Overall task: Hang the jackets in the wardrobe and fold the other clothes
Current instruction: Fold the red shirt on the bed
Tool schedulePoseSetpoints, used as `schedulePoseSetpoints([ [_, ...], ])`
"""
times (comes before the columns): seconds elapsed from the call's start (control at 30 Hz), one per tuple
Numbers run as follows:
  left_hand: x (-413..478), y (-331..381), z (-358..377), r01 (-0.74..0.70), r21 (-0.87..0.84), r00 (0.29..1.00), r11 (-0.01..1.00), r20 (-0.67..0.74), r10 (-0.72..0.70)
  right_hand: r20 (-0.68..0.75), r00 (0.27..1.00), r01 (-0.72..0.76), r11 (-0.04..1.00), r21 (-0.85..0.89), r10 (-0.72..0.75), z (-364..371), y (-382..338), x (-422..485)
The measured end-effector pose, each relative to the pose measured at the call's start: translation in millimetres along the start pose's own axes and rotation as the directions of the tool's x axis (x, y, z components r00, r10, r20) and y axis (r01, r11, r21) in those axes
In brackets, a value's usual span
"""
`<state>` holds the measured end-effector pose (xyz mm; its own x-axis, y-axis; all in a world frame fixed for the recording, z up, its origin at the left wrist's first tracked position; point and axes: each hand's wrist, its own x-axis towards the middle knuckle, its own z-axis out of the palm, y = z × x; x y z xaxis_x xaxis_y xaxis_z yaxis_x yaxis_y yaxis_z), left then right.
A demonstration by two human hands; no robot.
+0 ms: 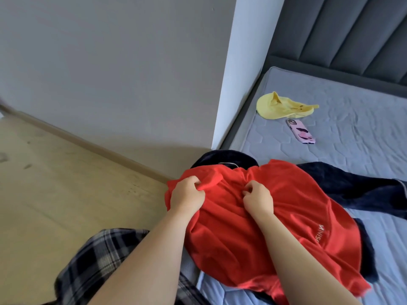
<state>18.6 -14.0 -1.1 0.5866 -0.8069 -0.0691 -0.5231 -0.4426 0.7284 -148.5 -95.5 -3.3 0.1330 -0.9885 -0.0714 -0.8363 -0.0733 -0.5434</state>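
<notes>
under both hands, the left hand (pixel 187 195) and right hand (pixel 257 200) pinch an unfolded red t-shirt (pixel 275 227); beneath, a navy garment (pixel 352 190) waits unsorted.

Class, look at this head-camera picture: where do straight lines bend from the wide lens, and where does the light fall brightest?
Head view: the wall corner and skirting board lean and curve from wide-angle distortion; daylight falls brightest on that white corner and the mattress; both hands, left and right, look sharp on the red shirt.

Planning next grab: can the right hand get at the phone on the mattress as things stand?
Probably not at once: the right hand is pinching the red shirt. The path to the phone over bare mattress looks unobstructed, but it lies farther up the bed.
</notes>
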Motion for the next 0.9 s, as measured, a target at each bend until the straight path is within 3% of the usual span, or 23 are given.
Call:
schedulePoseSetpoints([
  [0.13,8.4,0.9,-18.3,0.22,-0.243,0.945,0.945,-0.188,-0.269,-0.233,0.964,0.205,0.917,0.342,-0.128,-23.8,-64.1,-2.3],
  [0.23,16.0,-4.9,-24.6,0.348,-0.533,0.899,0.771,-0.042,-0.436,-0.35,0.879,0.452,0.8,0.393,-0.324,-39.2,-128.3,-6.1],
  [0.3,14.7,-6.1,-24.6,0.334,-0.692,0.884,0.64,-0.006,-0.468,-0.254,0.811,0.584,0.736,0.342,-0.526,-36.2,-158.6,-9.2],
  [0.37,13.2,-8.7,-25.0,0.243,-0.727,0.873,0.643,-0.125,-0.471,0.005,0.765,0.625,0.744,0.238,-0.644,-24.0,-169.8,-10.2],
  [0.43,14.3,-13.1,-26.6,0.253,-0.541,0.87,0.802,-0.236,-0.434,0.136,0.781,0.598,0.792,0.121,-0.61,-10.9,-159.5,-7.2],
  [0.5,11.5,-10.6,-29.3,0.215,-0.238,0.922,0.947,-0.27,-0.278,0.039,0.858,0.513,0.859,0.006,-0.513,-5.9,-134.1,-1.3],
  [0.57,6.4,-3.6,-26.4,0.032,-0.06,0.975,0.998,-0.218,-0.044,-0.09,0.938,0.323,0.938,-0.123,-0.335,-5.2,-99.9,6.8],
  [0.63,0.4,1.8,-16.6,-0.05,-0.085,0.994,0.995,0.091,0.058,-0.123,0.987,0.085,0.981,-0.174,-0.107,-7.2,-59.6,11.1],
  [0.7,-8.8,1.2,-4.3,-0.086,0.046,0.915,0.995,0.398,0.061,-0.058,0.995,-0.094,0.987,-0.132,0.087,-7.5,-24.9,9.5],
  [0.73,-10.8,-0.4,0.3,-0.12,0.123,0.895,0.985,0.442,0.054,-0.023,0.988,-0.157,0.978,-0.136,0.155,-6.0,-12.9,6.9],
  [0.8,-8.8,1.6,0.4,-0.114,0.119,0.929,0.986,0.364,0.063,-0.015,0.98,-0.199,0.963,-0.18,0.2,-3.4,-1.1,1.3],
  [0.9,-2.6,7.3,-8.6,-0.1,-0.015,0.938,0.995,0.331,0.1,-0.174,0.983,-0.066,0.998,0.001,0.066,-6.1,-7.7,2.9],
])
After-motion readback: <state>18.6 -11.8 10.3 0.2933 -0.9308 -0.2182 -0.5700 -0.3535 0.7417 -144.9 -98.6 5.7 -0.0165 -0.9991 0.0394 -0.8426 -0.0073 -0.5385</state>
